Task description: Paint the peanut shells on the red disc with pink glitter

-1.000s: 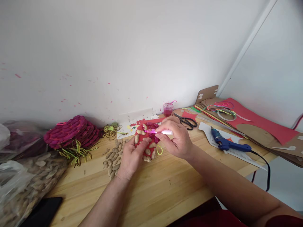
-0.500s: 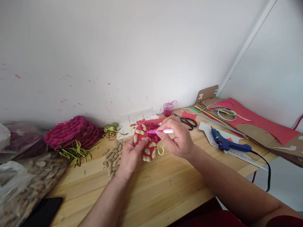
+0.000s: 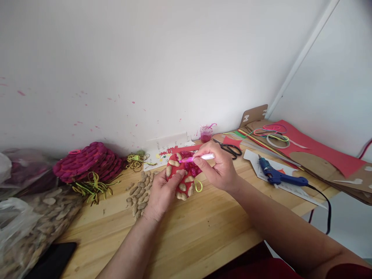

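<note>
My left hand (image 3: pixel 164 190) grips a red disc (image 3: pixel 180 179) by its left edge, thumb on its face. Peanuts in their shells stick to the disc; those at its upper right are painted magenta, the others are bare tan. A small yellow-green cord loop (image 3: pixel 198 185) hangs from the disc's right side. My right hand (image 3: pixel 216 166) is closed around the white handle of a paintbrush (image 3: pixel 207 156). The brush's pink tip meets a peanut near the disc's top, or sits just over it; I cannot tell which. Loose peanuts (image 3: pixel 141 192) lie left of my left hand.
Behind my hands stand a cup of pink paint (image 3: pixel 206 133) and black scissors (image 3: pixel 231 149). A blue glue gun (image 3: pixel 283 177) with its cord lies to the right, near cardboard and red paper (image 3: pixel 325 149). At left are stacked magenta discs (image 3: pixel 90 161) and a bag of peanuts (image 3: pixel 37 221).
The brush tip has shifted slightly up and left across the disc, toward a bare peanut near the top. The disc has moved a little to the right.
</note>
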`<act>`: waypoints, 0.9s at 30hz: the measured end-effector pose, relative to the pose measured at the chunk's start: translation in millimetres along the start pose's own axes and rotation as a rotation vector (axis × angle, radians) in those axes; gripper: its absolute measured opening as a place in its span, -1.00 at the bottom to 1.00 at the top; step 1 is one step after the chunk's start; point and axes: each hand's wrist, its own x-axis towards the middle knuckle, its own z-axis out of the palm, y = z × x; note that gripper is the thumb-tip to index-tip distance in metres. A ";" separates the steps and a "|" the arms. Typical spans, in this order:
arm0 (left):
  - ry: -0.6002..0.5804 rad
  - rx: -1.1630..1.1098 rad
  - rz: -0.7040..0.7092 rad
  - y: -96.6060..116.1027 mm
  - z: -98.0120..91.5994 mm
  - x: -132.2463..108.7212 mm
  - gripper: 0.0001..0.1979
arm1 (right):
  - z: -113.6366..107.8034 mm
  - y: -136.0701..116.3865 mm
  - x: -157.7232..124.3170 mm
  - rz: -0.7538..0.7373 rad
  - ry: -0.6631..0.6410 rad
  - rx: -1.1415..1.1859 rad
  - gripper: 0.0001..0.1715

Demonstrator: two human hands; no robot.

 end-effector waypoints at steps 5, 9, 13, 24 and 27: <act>0.009 0.038 0.008 -0.6 0.2 0.6 -0.67 | 0.6 1.2 -1.5 0.039 0.025 -0.025 -0.95; 0.006 0.058 0.025 -1.2 -1.0 1.1 -0.68 | 0.4 3.0 -2.0 0.039 0.025 -0.005 -0.95; -0.003 0.095 0.034 0.9 -0.5 -0.1 -0.68 | -1.4 7.6 -1.7 0.055 0.017 -0.005 -0.94; 0.038 0.255 0.087 8.0 3.7 -4.9 -0.66 | -1.8 4.8 -1.1 0.036 0.039 -0.041 -0.93; 0.016 0.261 0.074 9.3 4.9 -5.5 -0.66 | -2.0 4.2 -0.4 0.027 0.049 -0.024 -0.94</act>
